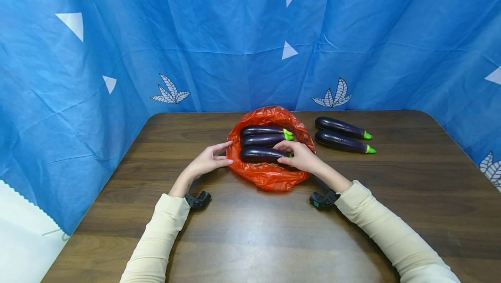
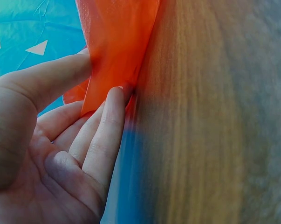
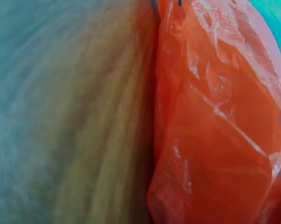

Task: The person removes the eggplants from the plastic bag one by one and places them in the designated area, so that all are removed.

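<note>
The left hand touches the red bag with fingers spread apart. The right hand pinches the closest eggplant inside, near its green end.

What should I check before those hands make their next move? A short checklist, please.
1. Red bag open at the top: ok, its contents show.
2. Left hand gripping firmly: cannot tell; it touches the bag's left edge.
3. Right hand free: not ok; its thumb and fingers hold the nearest eggplant near the stem end.
4. Every eggplant inside: not ok; three eggplants are in, two eggplants lie right of the bag on the table.
5. Bag's underside untorn: cannot tell, hidden.
</note>
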